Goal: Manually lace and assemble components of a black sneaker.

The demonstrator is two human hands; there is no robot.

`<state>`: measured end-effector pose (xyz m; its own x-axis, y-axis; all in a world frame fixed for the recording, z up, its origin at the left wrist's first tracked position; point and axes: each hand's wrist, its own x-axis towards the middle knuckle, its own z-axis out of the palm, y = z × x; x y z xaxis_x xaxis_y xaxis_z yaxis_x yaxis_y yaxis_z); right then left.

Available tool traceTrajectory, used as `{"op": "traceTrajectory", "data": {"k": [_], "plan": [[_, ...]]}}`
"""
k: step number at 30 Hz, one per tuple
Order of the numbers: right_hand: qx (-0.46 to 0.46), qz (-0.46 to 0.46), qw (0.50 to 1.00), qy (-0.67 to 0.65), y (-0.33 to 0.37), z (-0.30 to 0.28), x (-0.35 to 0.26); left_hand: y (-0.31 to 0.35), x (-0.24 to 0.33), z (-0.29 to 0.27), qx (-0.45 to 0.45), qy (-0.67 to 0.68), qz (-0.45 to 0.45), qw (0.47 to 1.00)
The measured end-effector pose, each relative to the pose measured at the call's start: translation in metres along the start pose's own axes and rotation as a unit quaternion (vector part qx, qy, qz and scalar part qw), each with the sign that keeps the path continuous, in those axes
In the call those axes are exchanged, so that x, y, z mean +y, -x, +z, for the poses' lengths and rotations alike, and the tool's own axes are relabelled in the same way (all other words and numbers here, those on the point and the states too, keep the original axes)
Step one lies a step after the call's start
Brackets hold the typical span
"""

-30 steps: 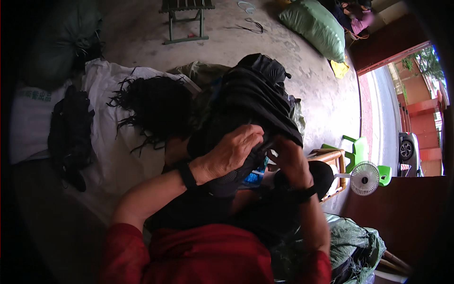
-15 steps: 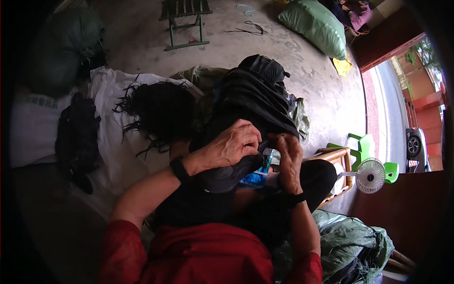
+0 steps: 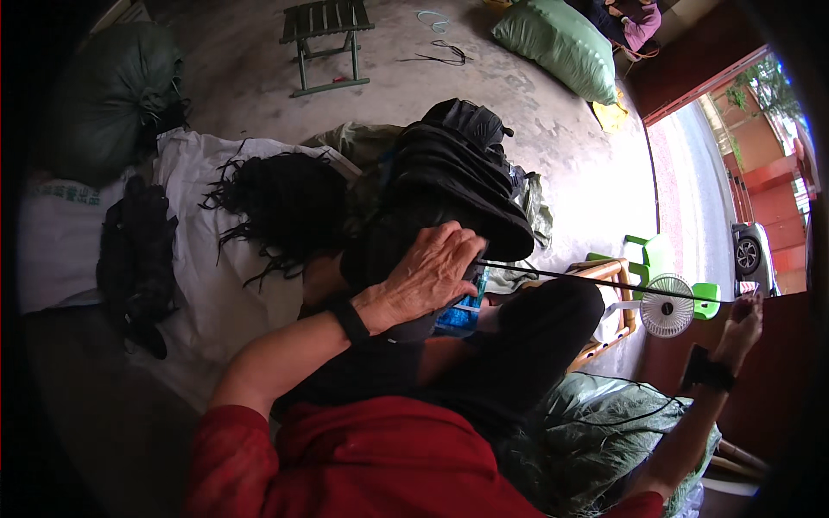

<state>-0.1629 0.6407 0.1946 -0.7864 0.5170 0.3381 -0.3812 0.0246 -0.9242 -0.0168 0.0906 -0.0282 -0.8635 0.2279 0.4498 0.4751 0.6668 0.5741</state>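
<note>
My left hand is closed on a black fabric piece above my lap, its fingers bent near the piece's edge. From beside those fingers a thin black cord runs taut to the right. Its far end is pinched in my right hand, which is stretched out beyond the small fan. Just ahead of my left hand lies a stack of similar black pieces with curved edges. What the left fingertips grip is partly hidden behind the hand.
A heap of black strands lies on a white sheet to the left. The white fan stands by a bamboo-framed seat and a green plastic chair. A green sack and a folding stool are farther off.
My right hand has moved from beside my left hand far out to the right, drawing the black cord straight. The left hand has stayed nearly in place.
</note>
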Motion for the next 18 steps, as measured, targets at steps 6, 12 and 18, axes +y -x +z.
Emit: {"op": "traceTrajectory", "data": {"k": [6, 12, 18], "plan": [[-0.028, 0.167, 0.985, -0.017, 0.117, 0.028, 0.112, 0.021, -0.018, -0.019, 0.088, 0.0, -0.042, 0.995], [-0.23, 0.049, 0.943, 0.236, 0.251, 0.093, 0.074, 0.016, -0.036, -0.019, 0.22, 0.024, -0.105, 0.969], [-0.536, -0.117, 0.777, 0.31, 0.339, 0.217, 0.078, 0.024, -0.05, -0.013, 0.187, 0.038, -0.128, 0.973]]}}
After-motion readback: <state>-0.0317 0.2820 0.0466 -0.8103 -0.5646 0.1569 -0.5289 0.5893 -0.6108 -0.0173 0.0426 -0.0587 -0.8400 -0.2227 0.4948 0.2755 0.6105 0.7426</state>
